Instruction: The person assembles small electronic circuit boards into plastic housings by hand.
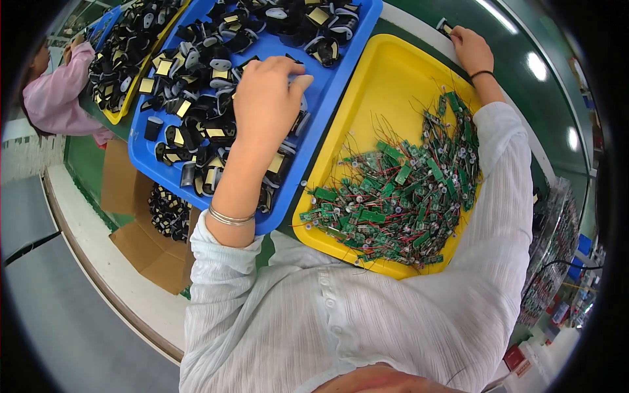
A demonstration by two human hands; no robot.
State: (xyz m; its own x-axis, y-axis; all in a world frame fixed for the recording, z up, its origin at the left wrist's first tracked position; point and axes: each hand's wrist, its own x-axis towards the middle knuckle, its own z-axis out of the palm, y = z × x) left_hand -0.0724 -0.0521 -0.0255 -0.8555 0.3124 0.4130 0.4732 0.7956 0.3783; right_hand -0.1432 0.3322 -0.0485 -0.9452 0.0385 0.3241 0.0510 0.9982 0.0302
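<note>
My left hand (267,98) is over the blue tray (357,49), among small black plastic housings (216,72) with grey rounded ends and gold-coloured patches. Its fingers curl downward and their tips are partly hidden, so what they hold cannot be made out. At the far right, beyond the yellow tray (367,78), my right hand (470,51) is closed on the end of a small black part (445,27) by the pale table edge. Inside the yellow tray lies a heap of green circuit boards (400,196) with thin red and black wires and small round pieces.
A cardboard box (147,252) holding more black parts stands low at the left. Another person in a pink sleeve (62,82) sits at the far left beside a yellow tray (114,116) of similar parts. Wrapped stacked material (553,242) stands at the right.
</note>
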